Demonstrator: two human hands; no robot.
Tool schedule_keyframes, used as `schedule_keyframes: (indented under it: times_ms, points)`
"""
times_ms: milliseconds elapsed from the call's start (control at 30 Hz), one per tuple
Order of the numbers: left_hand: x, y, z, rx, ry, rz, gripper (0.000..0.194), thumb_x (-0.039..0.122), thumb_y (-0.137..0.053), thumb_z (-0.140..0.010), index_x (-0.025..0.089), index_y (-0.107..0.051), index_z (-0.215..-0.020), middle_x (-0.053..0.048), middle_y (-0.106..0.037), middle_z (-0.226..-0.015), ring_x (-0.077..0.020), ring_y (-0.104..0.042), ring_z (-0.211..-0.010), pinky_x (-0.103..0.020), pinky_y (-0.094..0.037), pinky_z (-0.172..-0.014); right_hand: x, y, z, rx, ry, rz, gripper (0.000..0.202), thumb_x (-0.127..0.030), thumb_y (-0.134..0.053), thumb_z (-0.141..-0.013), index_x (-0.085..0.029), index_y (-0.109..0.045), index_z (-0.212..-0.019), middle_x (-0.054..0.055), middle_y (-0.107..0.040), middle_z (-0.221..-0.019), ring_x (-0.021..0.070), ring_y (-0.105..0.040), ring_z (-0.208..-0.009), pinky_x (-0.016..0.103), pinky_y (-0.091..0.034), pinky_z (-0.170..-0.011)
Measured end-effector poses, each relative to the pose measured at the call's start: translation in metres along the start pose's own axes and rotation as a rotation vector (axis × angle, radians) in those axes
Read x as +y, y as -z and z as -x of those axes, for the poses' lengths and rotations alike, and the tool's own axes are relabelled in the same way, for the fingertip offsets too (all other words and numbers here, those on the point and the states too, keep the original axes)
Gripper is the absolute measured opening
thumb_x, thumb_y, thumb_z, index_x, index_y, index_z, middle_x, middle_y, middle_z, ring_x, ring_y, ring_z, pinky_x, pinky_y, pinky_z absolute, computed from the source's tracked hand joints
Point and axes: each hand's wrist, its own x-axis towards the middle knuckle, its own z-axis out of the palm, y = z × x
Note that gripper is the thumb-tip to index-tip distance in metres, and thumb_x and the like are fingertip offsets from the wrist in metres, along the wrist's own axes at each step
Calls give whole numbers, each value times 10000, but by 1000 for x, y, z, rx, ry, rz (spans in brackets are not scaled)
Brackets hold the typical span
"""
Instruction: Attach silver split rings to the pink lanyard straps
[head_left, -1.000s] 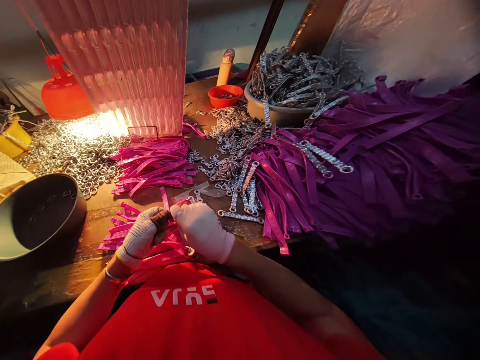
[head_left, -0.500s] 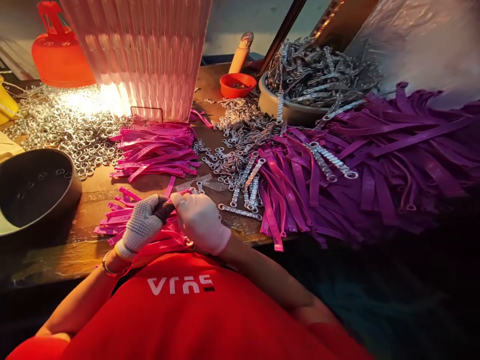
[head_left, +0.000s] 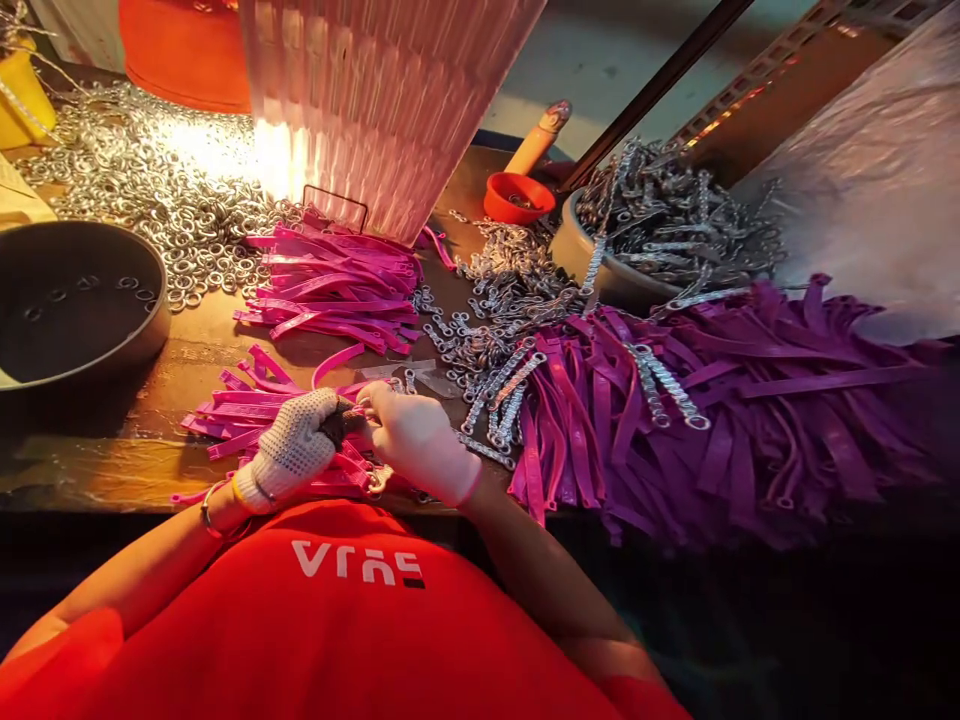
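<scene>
In front of my chest, my left hand (head_left: 296,440) wears a dotted white glove with dark fingertips, and its fingers are closed. A pink strap (head_left: 334,362) curves up just behind it and seems to be held there. My right hand (head_left: 424,440), in a plain white glove, pinches close against the left fingertips. What lies in that pinch is too small and covered to name. Beneath both hands spreads a pile of pink straps (head_left: 247,408). A metal link end (head_left: 379,480) shows just below the right hand, and a short chain piece (head_left: 409,380) lies behind it.
Loose metal rings (head_left: 202,240) cover the back left beside a dark round pan (head_left: 161,320). Another bundle of pink straps (head_left: 337,290) lies before a ribbed translucent panel (head_left: 360,120). Short chains fill a grey basin (head_left: 577,245); a large purple strap heap (head_left: 720,440) hangs at the right edge.
The camera view has shifted and tilted. My hands stay together, with the right hand drawn slightly to the right. The strap behind them now bends over instead of standing straight.
</scene>
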Motion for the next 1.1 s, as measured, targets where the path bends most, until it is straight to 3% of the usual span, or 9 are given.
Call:
schedule_keyframes:
  times_ms: [167,333,500,567,667,733,800,933,1100]
  points:
    - [-6,-6,3,-17,22,-63,217,286,-564,-885,164,-646,-725,-47,-657,-713,-170,-562,-664,-263,-393,-628,-3,-21,0,-7,132,172,333,-381,-449,-960,-109,-641,-949,140,-700,-720,239,-640,-636,311,-271,-560]
    - [7,23,-17,-122,-49,-293,199,265,-549,-892,167,-691,-793,-62,-681,-777,-191,-601,-709,-288,-436,-682,9,-8,-11,42,178,165,367,-442,-481,-955,-123,-655,-902,127,-697,-710,217,-619,-626,305,-253,-571]
    - [8,47,-27,127,-142,-495,270,308,-536,-937,165,-678,-1117,-105,-686,-1065,-249,-635,-985,-359,-489,-873,42,4,-26,-45,77,85,356,-507,-559,-945,-177,-653,-1038,76,-728,-821,226,-658,-759,288,-312,-616]
    - [1,36,-23,139,-217,-487,318,277,-502,-956,174,-632,-1227,-120,-640,-1211,-253,-603,-1117,-361,-489,-931,57,-2,-27,-64,71,41,387,-518,-627,-904,-182,-654,-1094,104,-732,-972,260,-660,-904,299,-383,-698]
    - [-10,5,-16,-89,-274,-523,273,239,-503,-947,160,-670,-1148,-132,-652,-1155,-257,-612,-1074,-365,-504,-907,73,-14,-17,134,29,-72,422,-439,-665,-894,-149,-626,-1198,158,-682,-1172,298,-607,-1105,372,-432,-901]
    - [-14,-15,-16,-213,-229,-614,247,186,-546,-896,137,-688,-1092,-147,-665,-1083,-285,-604,-1039,-400,-497,-895,75,-22,-7,267,38,-183,356,-358,-634,-920,-158,-617,-1214,148,-670,-1198,283,-590,-1144,403,-427,-978]
    - [-17,-28,-20,-223,-162,-694,252,156,-554,-869,121,-688,-1080,-164,-659,-1072,-308,-584,-1040,-430,-483,-887,70,-30,3,325,91,-277,293,-302,-628,-919,-185,-629,-1187,121,-678,-1178,263,-589,-1147,410,-429,-1003]
    - [-20,-33,-29,-195,-71,-688,212,241,-519,-915,126,-689,-968,-155,-657,-1006,-295,-590,-956,-421,-477,-821,49,-52,9,322,139,-338,445,-230,-690,-847,-172,-585,-1275,133,-650,-1258,268,-558,-1215,425,-410,-1049]
    - [-27,-25,-30,-178,-89,-569,212,191,-583,-843,141,-673,-1029,-125,-672,-1012,-290,-610,-958,-424,-476,-863,38,-66,-4,262,14,-254,487,-181,-687,-825,-159,-579,-1300,144,-650,-1257,290,-568,-1182,430,-416,-1026]
